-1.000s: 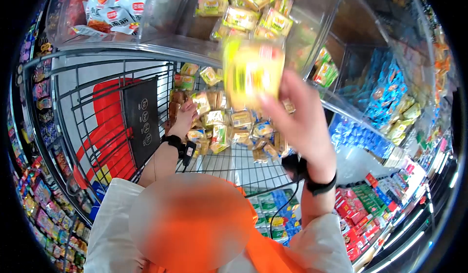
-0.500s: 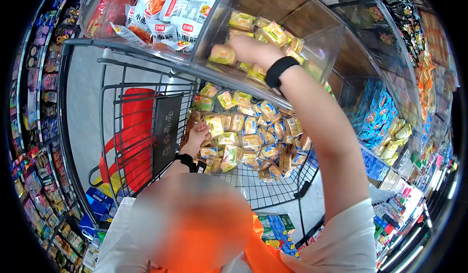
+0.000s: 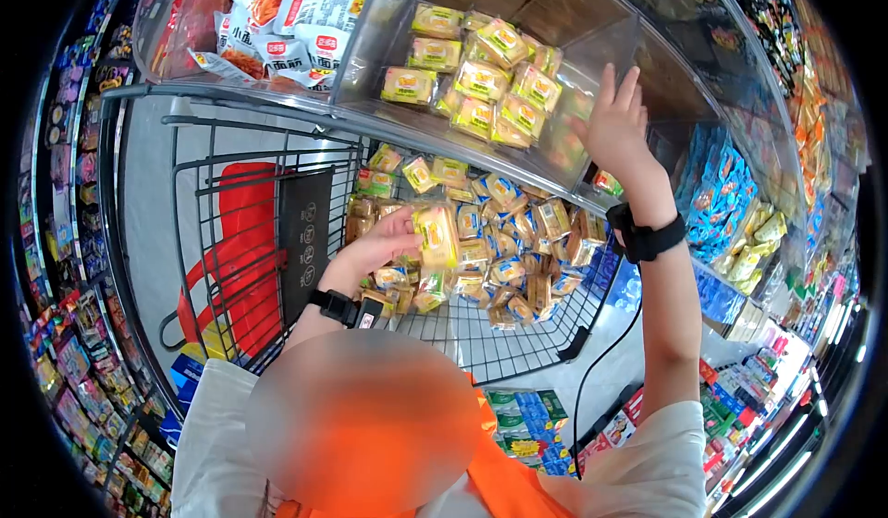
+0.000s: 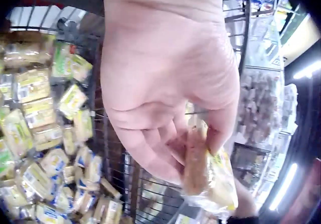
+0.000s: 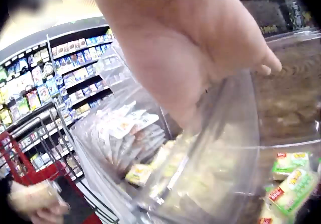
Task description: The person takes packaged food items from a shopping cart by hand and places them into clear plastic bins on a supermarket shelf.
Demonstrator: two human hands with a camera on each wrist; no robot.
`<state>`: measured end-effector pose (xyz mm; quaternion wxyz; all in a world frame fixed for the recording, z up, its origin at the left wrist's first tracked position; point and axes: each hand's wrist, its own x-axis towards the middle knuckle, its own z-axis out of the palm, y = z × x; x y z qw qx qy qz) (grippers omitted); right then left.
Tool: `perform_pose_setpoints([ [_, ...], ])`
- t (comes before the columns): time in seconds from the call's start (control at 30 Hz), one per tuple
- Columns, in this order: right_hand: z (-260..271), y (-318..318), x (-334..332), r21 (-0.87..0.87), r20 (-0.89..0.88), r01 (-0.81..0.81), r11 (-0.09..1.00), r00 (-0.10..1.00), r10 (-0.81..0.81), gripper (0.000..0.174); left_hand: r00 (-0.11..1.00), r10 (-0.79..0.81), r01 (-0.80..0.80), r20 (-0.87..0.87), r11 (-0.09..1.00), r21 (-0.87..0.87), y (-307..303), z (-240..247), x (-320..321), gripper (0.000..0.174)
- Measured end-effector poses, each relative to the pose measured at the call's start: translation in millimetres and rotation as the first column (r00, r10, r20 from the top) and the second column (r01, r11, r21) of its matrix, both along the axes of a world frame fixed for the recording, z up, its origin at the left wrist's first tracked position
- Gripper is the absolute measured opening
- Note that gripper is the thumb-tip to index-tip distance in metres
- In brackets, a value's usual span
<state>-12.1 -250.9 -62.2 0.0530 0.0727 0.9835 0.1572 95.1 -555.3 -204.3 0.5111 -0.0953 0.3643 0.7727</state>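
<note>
My left hand [image 3: 381,242] pinches a wrapped bread pack [image 3: 437,234] with yellow-green printing between thumb and fingers, above the heap in the cart. From the left wrist view, the pack's [image 4: 208,179] clear wrapper and brown side show below the thumb. My right hand [image 3: 618,129] holds nothing; its fingers are spread over the clear divider at the right of a bin. In that bin lie several yellow-labelled bread packs [image 3: 481,80]. Blue-and-white bread packs [image 3: 509,268] and yellow-green ones [image 3: 419,174] are heaped in the wire shopping cart [image 3: 481,356].
White noodle-snack pouches [image 3: 305,46] fill the bin at the left. Green-labelled packs [image 5: 293,184] lie in the compartment right of the divider, with blue packets [image 3: 717,185] farther along. A red child seat [image 3: 245,231] and dark panel [image 3: 305,231] stand at the cart's left end.
My right hand has brought a pack from the bin toward the cart, reached into the bin again, then moved right to the divider without one. My left hand has lifted a pack off the heap.
</note>
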Motion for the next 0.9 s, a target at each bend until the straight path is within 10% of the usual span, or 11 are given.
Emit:
perform_pose_setpoints([
  [0.13,-6.5,16.1,7.1,-0.272,-0.014,-0.107,0.956,0.994,0.107,0.085,0.937,0.053,0.0,-0.346,0.989,0.149,13.3,85.1,-31.0,0.055],
  [0.33,15.0,10.1,3.1,-0.4,0.247,0.062,0.915,0.968,0.042,0.083,0.541,-0.04,-0.48,-0.84,0.806,-0.347,64.3,155.8,-154.2,0.062],
  [0.47,10.8,8.7,1.8,-0.341,0.246,0.073,0.937,0.969,0.014,0.079,0.421,-0.607,-0.534,-0.674,0.435,-0.725,91.1,74.6,-257.8,0.057],
  [0.6,4.5,10.0,0.0,-0.291,0.263,0.072,0.954,0.965,0.007,0.074,0.518,-0.657,-0.306,-0.548,0.456,-0.836,85.9,37.1,-283.2,0.06],
  [0.67,0.9,12.7,-4.8,-0.265,0.266,0.085,0.961,0.964,-0.012,0.073,0.303,-0.905,-0.454,-0.299,0.139,-0.88,87.2,19.6,-297.8,0.056],
  [0.73,2.8,10.6,-4.4,-0.251,0.297,0.108,0.962,0.954,-0.029,0.073,0.261,-0.888,-0.549,-0.379,0.186,-0.815,90.6,14.5,-289.0,0.05],
  [0.83,8.4,3.7,-7.0,-0.257,0.325,0.2,0.945,0.939,-0.111,0.065,-0.219,-0.789,-0.757,-0.574,0.508,-0.411,111.3,72.6,-274.0,0.041],
  [0.9,10.4,1.9,-7.6,-0.256,0.351,0.226,0.94,0.928,-0.127,0.065,-0.138,-0.572,-0.619,-0.808,0.687,-0.381,130.7,153.5,-208.0,0.04],
])
